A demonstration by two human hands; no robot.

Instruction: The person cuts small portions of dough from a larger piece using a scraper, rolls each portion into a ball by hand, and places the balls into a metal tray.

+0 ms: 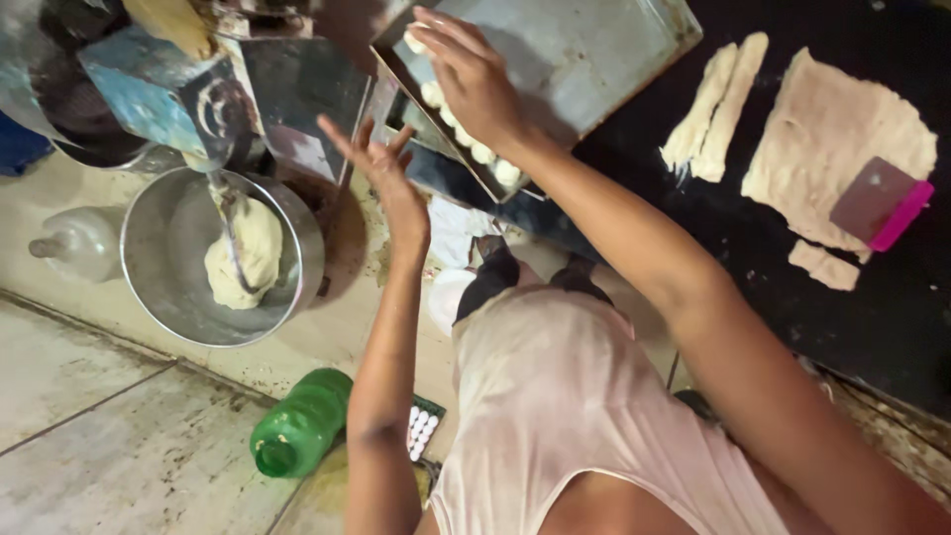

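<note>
**Small dough balls lined along the tray's edge**

Closest to the person, low on the tiled floor point(109, 436), a green plastic bottle point(297, 424) lies on its side, out from underfoot. Beside it stands a wide metal bowl point(168, 287) holding a lump of pale dough point(243, 253) with a utensil stuck in it, probably kept low so it stays within reach.

Above that, the left hand point(381, 168) hangs free in the air, fingers spread and holding nothing; it looks like a balancing gesture. The right hand point(471, 79) reaches further, onto a metal baking tray point(594, 50) that sits tilted across the corner of the dark worktop point(753, 248). Its fingers are slightly curled and close together over the row of small dough balls point(480, 151) set along the tray's near rim; whether they pinch one, I cannot tell.

Further along the worktop lie two rolled dough strips point(715, 104), a flattened dough sheet point(812, 129) and a pink-edged scraper point(882, 206) resting on it, ready for cutting. The counter is floury and scuffed, the floor stained.
</note>
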